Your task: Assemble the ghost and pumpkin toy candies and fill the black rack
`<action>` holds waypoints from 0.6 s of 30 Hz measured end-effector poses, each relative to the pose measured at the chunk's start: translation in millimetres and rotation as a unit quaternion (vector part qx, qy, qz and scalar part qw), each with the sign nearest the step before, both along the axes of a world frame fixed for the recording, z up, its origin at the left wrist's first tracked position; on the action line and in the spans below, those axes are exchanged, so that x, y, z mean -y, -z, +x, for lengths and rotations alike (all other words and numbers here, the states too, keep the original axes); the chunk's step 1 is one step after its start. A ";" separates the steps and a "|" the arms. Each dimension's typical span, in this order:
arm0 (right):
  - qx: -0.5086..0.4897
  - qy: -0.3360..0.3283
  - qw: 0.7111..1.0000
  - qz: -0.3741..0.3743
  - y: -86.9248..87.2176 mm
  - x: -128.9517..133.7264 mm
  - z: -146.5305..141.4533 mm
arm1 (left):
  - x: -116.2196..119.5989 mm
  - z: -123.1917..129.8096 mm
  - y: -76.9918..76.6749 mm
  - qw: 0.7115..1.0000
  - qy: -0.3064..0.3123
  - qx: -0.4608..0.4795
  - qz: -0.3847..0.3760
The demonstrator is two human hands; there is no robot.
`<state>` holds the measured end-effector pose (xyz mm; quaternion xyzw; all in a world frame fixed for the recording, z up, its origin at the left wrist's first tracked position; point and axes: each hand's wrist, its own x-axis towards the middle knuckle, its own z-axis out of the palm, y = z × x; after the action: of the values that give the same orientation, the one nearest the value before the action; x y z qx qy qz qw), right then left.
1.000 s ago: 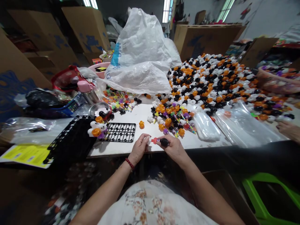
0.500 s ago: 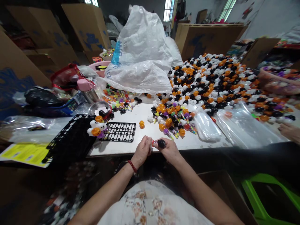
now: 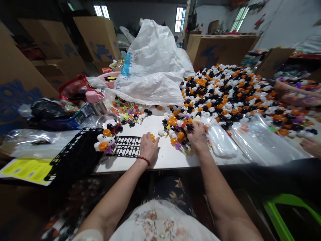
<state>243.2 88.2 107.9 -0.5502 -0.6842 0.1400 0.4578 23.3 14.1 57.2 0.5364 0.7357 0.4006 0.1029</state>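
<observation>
My left hand (image 3: pixel 148 146) is at an orange pumpkin piece (image 3: pixel 152 137) beside the black grid tray (image 3: pixel 126 146), its thumb apart from the fingers. Over the near pile of small toys (image 3: pixel 179 135), my right hand (image 3: pixel 197 135) has its fingers bent down at a black piece (image 3: pixel 190 127); whether it grips that piece is unclear. White, orange and purple pieces (image 3: pixel 104 142) stand at the tray's left end. Plastic sleeves (image 3: pixel 222 140) lie right of my right hand.
A large heap of black, white and orange pieces (image 3: pixel 225 90) covers the back right. Behind the table's middle stands a white sack (image 3: pixel 152 63). A steel flask (image 3: pixel 96 102) is at left. Another person's hand (image 3: pixel 310 146) shows at the right edge.
My hands have separated. The left moved left to the orange piece; the right moved forward and right to the pile. The black-headed piece with a red part is no longer between them.
</observation>
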 end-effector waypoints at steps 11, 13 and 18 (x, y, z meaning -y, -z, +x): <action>-0.213 -0.219 0.905 -0.295 47.5 62.4 -45.5 | -3.8 -13.2 7.9 0.958 0.113 0.261 -0.034; -0.194 -0.233 0.908 -0.290 45.8 67.7 -45.1 | 10.5 -13.6 2.3 0.929 0.144 0.338 -0.050; -0.085 -0.251 0.933 -0.242 31.8 77.2 -45.3 | 42.5 -15.1 -15.0 0.859 0.204 0.463 -0.075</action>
<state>197.9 11.0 76.1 -0.4406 -0.7039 0.4581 0.3171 8.2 -28.4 72.2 0.4178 0.5049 0.5164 0.5513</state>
